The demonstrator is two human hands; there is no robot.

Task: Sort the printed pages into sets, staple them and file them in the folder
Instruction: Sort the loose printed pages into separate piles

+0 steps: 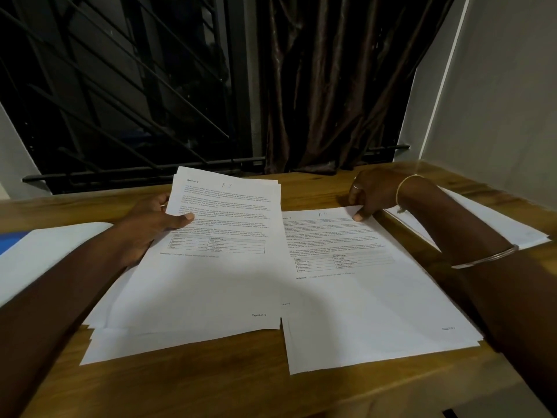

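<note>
Printed pages: two stacks side by side, centre of wooden worktop [180, 387], inner edges touching or nearly so.

L stack [211, 276]: top sheet printed text plus a table, footer "Page 8 of 10", handwritten mark at top. Lower sheets fanned out unevenly at near end. L hand [150, 224] grips stack at its L edge, thumb on top, fingers underneath. Far end looks raised off worktop.

R stack [370, 303]: lies flat, similar layout, handwritten mark at top. R hand [370, 194] pinches upper edge of top sheet, thumb tip on the paper, fingers curled at far edge.

Third lot of sheets [497, 224] at R side of worktop, beyond R forearm. White sheet [45, 251] at L side, over a blue item [7, 241]; kind not clear.

R arm: thin bracelet [404, 188] at wrist, bangle [485, 257] on forearm.

Behind: dark curtain [325, 86], window grille [105, 86].
</note>
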